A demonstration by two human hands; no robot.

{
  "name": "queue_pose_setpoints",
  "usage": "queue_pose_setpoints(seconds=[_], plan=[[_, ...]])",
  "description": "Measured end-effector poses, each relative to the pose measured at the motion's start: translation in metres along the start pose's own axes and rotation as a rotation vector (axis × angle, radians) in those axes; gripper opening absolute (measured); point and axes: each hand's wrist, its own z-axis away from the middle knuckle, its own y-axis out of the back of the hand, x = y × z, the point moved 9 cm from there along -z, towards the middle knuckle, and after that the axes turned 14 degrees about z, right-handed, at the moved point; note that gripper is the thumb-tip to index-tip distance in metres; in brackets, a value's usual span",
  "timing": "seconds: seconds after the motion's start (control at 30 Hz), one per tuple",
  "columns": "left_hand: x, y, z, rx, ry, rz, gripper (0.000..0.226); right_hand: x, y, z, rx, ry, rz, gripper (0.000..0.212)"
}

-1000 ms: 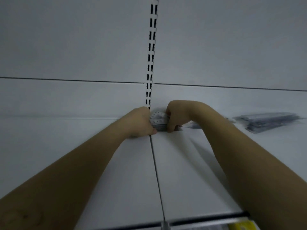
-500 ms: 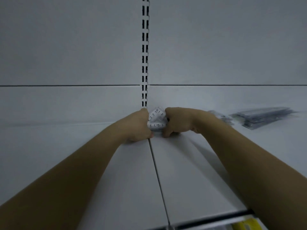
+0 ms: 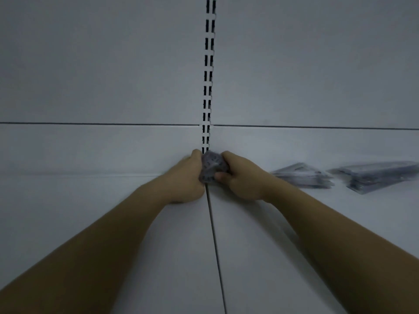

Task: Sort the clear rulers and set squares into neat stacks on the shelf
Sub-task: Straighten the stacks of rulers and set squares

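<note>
"Two hands meet at the centre of the frame. What does the left hand point(image 3: 186, 177) have?"

"Its fingers are curled round the left side of a small clear bundle point(image 3: 212, 166) with dark printed marks. It is too blurred to tell rulers from set squares."

"Where does the bundle sit?"

"Low on the white shelf point(image 3: 136, 245), at the far end of the seam point(image 3: 215, 245) between two shelf panels, just below the slotted upright point(image 3: 208, 87) that runs to the top of the frame."

"And the right hand point(image 3: 242, 180)?"

"Curled round the bundle's right side, thumb pressed on its near edge."

"Further right?"

"One flat stack of clear pieces point(image 3: 303, 175) lies right of centre, just beyond the right forearm. A second stack point(image 3: 374, 175) lies near the right edge, with a gap between them."
</note>
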Motion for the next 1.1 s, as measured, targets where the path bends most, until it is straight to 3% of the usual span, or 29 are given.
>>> queue_pose_setpoints(seconds=[0.1,0.27,0.43,0.53,0.7,0.87,1.1], plan=[[-0.001,0.002,0.005,-0.035,0.01,0.067,0.044,-0.005,-0.002,-0.002,0.034,0.024,0.009,0.016],[-0.013,0.007,0.004,0.019,0.033,-0.037,0.048,-0.006,-0.006,-0.006,0.039,0.045,0.006,0.024],[-0.015,-0.003,0.004,0.015,0.057,-0.193,0.057,-0.009,-0.03,-0.005,-0.071,0.032,0.042,0.066],[-0.015,-0.006,0.005,0.032,0.062,-0.202,0.05,-0.013,-0.034,-0.003,-0.082,0.017,0.005,0.064],[-0.018,-0.009,0.005,0.044,0.068,-0.183,0.057,-0.016,-0.037,-0.005,-0.079,-0.01,-0.001,0.067],[-0.015,-0.006,0.008,0.019,0.064,0.112,0.07,-0.013,-0.037,-0.006,-0.109,-0.018,-0.102,0.058],[-0.016,-0.014,0.002,-0.009,0.057,0.057,0.053,-0.019,-0.042,-0.007,-0.11,0.006,-0.052,0.073]])
